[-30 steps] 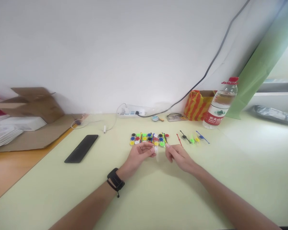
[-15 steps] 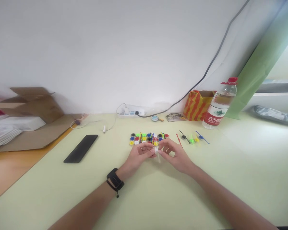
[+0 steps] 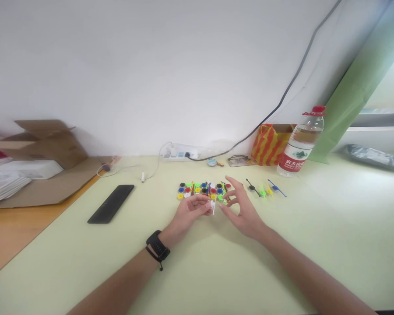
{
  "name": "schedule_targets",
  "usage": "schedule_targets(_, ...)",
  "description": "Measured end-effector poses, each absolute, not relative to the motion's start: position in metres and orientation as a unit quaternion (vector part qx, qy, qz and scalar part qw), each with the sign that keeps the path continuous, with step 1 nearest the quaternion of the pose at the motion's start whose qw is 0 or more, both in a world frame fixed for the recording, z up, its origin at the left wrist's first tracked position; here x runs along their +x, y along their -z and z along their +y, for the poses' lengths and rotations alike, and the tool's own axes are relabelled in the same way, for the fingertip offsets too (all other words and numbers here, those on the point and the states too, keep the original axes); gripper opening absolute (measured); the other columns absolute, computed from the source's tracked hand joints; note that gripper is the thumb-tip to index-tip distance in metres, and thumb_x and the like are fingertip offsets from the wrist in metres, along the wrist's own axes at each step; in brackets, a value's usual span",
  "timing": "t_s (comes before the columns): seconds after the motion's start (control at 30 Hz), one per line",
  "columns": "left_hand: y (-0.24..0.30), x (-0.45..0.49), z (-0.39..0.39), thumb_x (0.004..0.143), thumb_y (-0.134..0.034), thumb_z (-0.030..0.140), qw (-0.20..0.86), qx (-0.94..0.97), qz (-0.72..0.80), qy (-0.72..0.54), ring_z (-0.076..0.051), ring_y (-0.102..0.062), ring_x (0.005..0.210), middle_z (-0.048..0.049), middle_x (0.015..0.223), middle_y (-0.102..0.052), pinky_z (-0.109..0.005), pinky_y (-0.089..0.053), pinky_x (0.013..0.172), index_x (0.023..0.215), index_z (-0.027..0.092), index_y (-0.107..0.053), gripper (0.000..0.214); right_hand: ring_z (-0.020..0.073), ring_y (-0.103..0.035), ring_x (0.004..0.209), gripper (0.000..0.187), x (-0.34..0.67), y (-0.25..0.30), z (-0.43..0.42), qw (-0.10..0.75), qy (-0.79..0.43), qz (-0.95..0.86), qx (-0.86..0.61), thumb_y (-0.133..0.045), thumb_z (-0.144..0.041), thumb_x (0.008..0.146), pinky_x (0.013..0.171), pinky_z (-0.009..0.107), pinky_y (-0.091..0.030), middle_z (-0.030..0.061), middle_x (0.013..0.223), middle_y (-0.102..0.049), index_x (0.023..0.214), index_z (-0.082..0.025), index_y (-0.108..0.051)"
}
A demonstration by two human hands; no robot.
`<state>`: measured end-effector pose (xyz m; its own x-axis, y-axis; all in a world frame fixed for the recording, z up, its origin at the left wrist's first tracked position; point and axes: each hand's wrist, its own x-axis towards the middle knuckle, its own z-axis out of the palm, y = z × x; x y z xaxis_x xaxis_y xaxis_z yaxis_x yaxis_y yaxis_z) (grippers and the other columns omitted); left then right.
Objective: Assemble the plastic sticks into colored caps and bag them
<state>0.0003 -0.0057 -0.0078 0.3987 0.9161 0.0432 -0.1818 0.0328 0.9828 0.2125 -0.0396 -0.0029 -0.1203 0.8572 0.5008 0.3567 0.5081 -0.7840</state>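
Pinched in the fingertips of my left hand point(image 3: 189, 215) is a small white plastic arrow spinner point(image 3: 214, 206), its thin pointer angled upright. My right hand point(image 3: 244, 213) is just to the right of it, fingers spread, holding nothing. Beyond both hands lies a block of small coloured discs point(image 3: 198, 190) in rows, with bundles of coloured arrow pointers point(image 3: 209, 190) among them. To the right of my right hand rest several spinners, among them a black spinner point(image 3: 252, 187), a green spinner point(image 3: 262, 191) and a blue spinner point(image 3: 275, 188).
A black phone-like slab point(image 3: 110, 204) lies to the left. Behind are a power strip point(image 3: 177, 153), a striped bag point(image 3: 269, 145) and a water bottle point(image 3: 300, 146). A cardboard box point(image 3: 55, 142) stands at far left on the pale green table point(image 3: 197, 280).
My right hand has let go of the white spinner and opened, its index finger rising. My left hand stays in place and still holds the spinner, whose pointer now shows more upright.
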Motion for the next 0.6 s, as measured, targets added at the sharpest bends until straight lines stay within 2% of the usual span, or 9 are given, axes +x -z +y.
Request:
schedule_targets(0.03, 0.008, 0.000, -0.005, 0.082, -0.083, 0.033, 0.634, 0.544, 0.338, -0.433, -0.017, -0.069, 0.081, -0.0059, 0.089, -0.072, -0.030, -0.057, 0.080, 0.102, 0.016, -0.075, 0.028, 0.0215, -0.061, 0.098, 0.056, 0.214, 0.002, -0.039, 0.503, -0.247, -0.707, -0.431, -0.063, -0.040, 0.094, 0.078, 0.037, -0.056, 0.0134, 0.140, -0.050, 0.146, -0.027, -0.045)
schedule_targets(0.1, 0.009, 0.000, -0.005, 0.082, -0.083, 0.034, 0.634, 0.544, 0.341, -0.432, -0.017, -0.070, 0.081, -0.0059, 0.090, -0.071, -0.031, -0.058, 0.081, 0.103, 0.015, -0.074, 0.029, 0.0180, -0.058, 0.077, 0.031, 0.217, 0.001, -0.037, 0.464, -0.287, -0.716, -0.435, -0.054, -0.048, 0.099, 0.069, 0.033, -0.051, 0.0080, 0.101, -0.062, 0.106, -0.021, -0.066)
schedule_targets(0.13, 0.009, -0.001, -0.005, 0.082, -0.083, 0.034, 0.635, 0.543, 0.342, -0.430, -0.017, -0.070, 0.080, -0.0058, 0.090, -0.071, -0.031, -0.058, 0.081, 0.103, 0.015, -0.074, 0.029, 0.0155, -0.052, 0.066, 0.042, 0.219, 0.000, -0.036, 0.438, -0.317, -0.720, -0.435, -0.047, -0.052, 0.102, 0.062, 0.031, -0.047, 0.0036, 0.080, -0.057, 0.081, -0.020, -0.063)
schedule_targets(0.17, 0.009, -0.001, -0.005, 0.081, -0.083, 0.034, 0.636, 0.543, 0.342, -0.429, -0.017, -0.070, 0.080, -0.0057, 0.091, -0.072, -0.031, -0.058, 0.081, 0.103, 0.016, -0.074, 0.029, 0.0135, -0.045, 0.058, 0.054, 0.221, 0.000, -0.034, 0.416, -0.344, -0.722, -0.433, -0.041, -0.054, 0.103, 0.057, 0.030, -0.041, 0.0002, 0.066, -0.047, 0.063, -0.020, -0.052)
schedule_targets(0.2, 0.009, -0.001, -0.005, 0.081, -0.084, 0.033, 0.638, 0.542, 0.341, -0.428, -0.017, -0.070, 0.080, -0.0056, 0.092, -0.072, -0.031, -0.058, 0.081, 0.102, 0.016, -0.074, 0.029, 0.0122, -0.039, 0.054, 0.060, 0.222, -0.001, -0.033, 0.401, -0.361, -0.724, -0.430, -0.038, -0.056, 0.104, 0.054, 0.029, -0.036, -0.0018, 0.061, -0.038, 0.056, -0.021, -0.041)
schedule_targets(0.23, 0.009, -0.001, -0.005, 0.081, -0.084, 0.033, 0.639, 0.541, 0.339, -0.428, -0.017, -0.070, 0.080, -0.0055, 0.091, -0.072, -0.032, -0.058, 0.081, 0.102, 0.016, -0.074, 0.029, 0.0116, -0.035, 0.054, 0.060, 0.223, -0.001, -0.032, 0.399, -0.363, -0.725, -0.429, -0.038, -0.057, 0.103, 0.053, 0.029, -0.033, -0.0028, 0.059, -0.034, 0.055, -0.021, -0.034)
schedule_targets(0.3, 0.008, -0.001, -0.005, 0.081, -0.084, 0.033, 0.640, 0.541, 0.335, -0.431, -0.017, -0.070, 0.080, -0.0055, 0.090, -0.072, -0.032, -0.057, 0.081, 0.102, 0.015, -0.075, 0.029, 0.0117, -0.035, 0.057, 0.054, 0.222, -0.001, -0.031, 0.408, -0.347, -0.727, -0.429, -0.048, -0.056, 0.100, 0.054, 0.028, -0.031, -0.0034, 0.062, -0.036, 0.061, -0.021, -0.037)
schedule_targets(0.43, 0.006, 0.000, -0.006, 0.081, -0.084, 0.033, 0.639, 0.543, 0.334, -0.430, -0.017, -0.070, 0.079, -0.0054, 0.090, -0.073, -0.032, -0.057, 0.081, 0.101, 0.016, -0.075, 0.028, 0.0119, -0.046, 0.062, 0.025, 0.215, -0.004, -0.037, 0.424, -0.351, -0.715, -0.431, -0.060, -0.045, 0.096, 0.057, 0.026, -0.041, -0.0010, 0.081, -0.057, 0.090, -0.022, -0.054)
schedule_targets(0.6, 0.008, 0.001, -0.006, 0.081, -0.084, 0.034, 0.645, 0.547, 0.325, -0.424, -0.018, -0.070, 0.083, -0.0054, 0.092, -0.073, -0.033, -0.057, 0.081, 0.102, 0.017, -0.075, 0.029, 0.0129, -0.058, 0.072, 0.017, 0.210, -0.003, -0.040, 0.436, -0.335, -0.724, -0.416, -0.061, -0.037, 0.095, 0.064, 0.027, -0.052, 0.0035, 0.103, -0.064, 0.105, -0.025, -0.057)
